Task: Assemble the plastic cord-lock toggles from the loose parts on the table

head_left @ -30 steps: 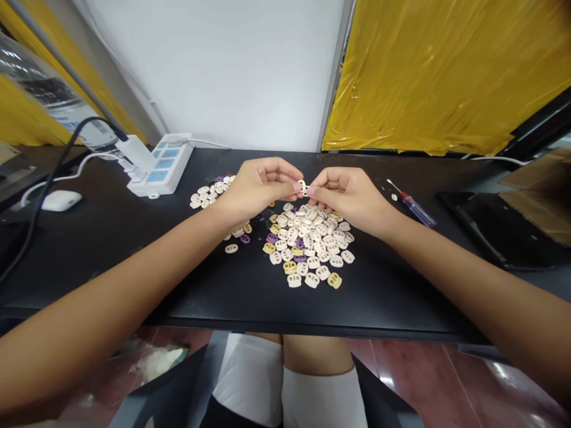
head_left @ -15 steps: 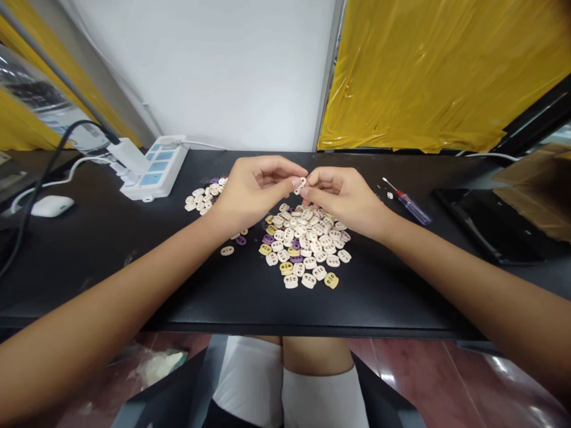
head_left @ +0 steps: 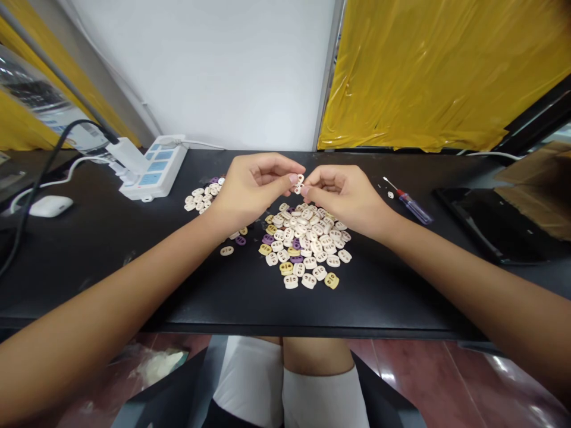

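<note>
Between my two hands is a small white cord lock (head_left: 299,185) with holes in it, raised above the table. My left hand (head_left: 257,185) pinches it from the left between thumb and fingers. From the other side, the thumb and curled fingers of my right hand (head_left: 338,189) grip its right edge. Below them lies a loose pile of cord locks (head_left: 307,238), mostly cream-white, with some yellow and purple ones. A second group of white oval pieces (head_left: 196,199) is partly hidden behind my left hand and forearm.
A screwdriver (head_left: 414,208) with a purple handle lies to the right, near a black tray-like object (head_left: 491,223) and cardboard (head_left: 535,196). On the left are a power strip (head_left: 154,169) with cables, a white earbud case (head_left: 51,205) and a plastic bottle (head_left: 53,107).
The cord lock has turned more upright between my fingertips. Both hands have shifted very slightly; the piles lie as before.
</note>
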{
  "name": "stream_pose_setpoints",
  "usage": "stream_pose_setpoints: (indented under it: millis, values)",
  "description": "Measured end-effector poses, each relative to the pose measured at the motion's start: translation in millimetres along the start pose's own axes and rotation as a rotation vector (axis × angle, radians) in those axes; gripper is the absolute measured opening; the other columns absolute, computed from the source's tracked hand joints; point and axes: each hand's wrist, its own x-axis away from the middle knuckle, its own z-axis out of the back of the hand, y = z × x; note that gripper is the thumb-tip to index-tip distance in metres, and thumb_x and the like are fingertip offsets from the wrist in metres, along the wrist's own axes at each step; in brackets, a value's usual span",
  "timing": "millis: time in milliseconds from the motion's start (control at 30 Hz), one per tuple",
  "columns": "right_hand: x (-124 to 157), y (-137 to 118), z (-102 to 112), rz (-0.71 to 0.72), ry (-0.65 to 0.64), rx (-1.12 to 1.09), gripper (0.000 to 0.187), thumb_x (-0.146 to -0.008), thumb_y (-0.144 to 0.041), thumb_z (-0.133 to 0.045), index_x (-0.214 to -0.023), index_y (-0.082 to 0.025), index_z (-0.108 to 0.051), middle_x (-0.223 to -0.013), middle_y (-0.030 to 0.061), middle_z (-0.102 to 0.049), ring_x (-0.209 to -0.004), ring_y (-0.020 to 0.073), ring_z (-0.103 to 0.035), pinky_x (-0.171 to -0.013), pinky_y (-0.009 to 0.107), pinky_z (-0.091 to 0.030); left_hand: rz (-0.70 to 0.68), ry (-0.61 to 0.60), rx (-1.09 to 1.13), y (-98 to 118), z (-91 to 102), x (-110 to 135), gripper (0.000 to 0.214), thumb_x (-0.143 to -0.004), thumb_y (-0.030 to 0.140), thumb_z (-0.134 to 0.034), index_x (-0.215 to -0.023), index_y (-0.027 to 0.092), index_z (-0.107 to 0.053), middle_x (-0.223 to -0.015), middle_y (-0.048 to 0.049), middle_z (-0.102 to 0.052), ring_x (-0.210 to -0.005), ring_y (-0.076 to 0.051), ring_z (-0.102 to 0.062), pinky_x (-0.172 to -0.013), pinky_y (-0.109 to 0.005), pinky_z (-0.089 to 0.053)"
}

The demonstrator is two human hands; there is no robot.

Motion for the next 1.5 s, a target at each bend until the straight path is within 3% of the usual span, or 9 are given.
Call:
stream_pose_setpoints:
  millis: [300,733,1500]
  values:
    - [-0.4,1.8,-1.8,0.021,0.039,0.042,0.011,-0.082,-0.014,-0.067,-0.071,-0.017,-0.066,-0.067,0.0007,-0.065,-0.061,0.0126,-0.054,-0.06,0.029,-0.043,-0.014,0.003,0.036,-5.9,0.1,-1.8,0.014,-0.081,0.022,-0.077,-0.094,0.016,-0.079,-0.083,-0.0038,-0.079,-0.074,-0.016,-0.073,-0.077,-0.031,-0.062]
    - [-0.7,4.5,-2.2,0.033,0.031,0.014,0.013,-0.088,-0.021,-0.067,-0.077,-0.017,-0.068,-0.07,0.0019,-0.068,-0.063,0.0127,-0.058,-0.063,0.029,-0.046,-0.107,0.025,0.035,-5.8,-0.9,-0.7,0.014,-0.079,0.018,-0.077,-0.093,0.015,-0.078,-0.086,-0.0035,-0.08,-0.075,-0.015,-0.074,-0.077,-0.03,-0.064]
    - [-2.2,4.6,-1.8,-0.025,0.033,-0.051,0.012,-0.086,-0.022,-0.073,-0.077,-0.017,-0.068,-0.068,0.0014,-0.067,-0.059,0.0111,-0.055,-0.054,0.025,-0.042,-0.072,0.041,0.016,-5.6,-1.5,0.0,0.012,-0.08,0.019,-0.076,-0.091,0.015,-0.077,-0.083,-0.0031,-0.078,-0.07,-0.015,-0.073,-0.07,-0.029,-0.063]
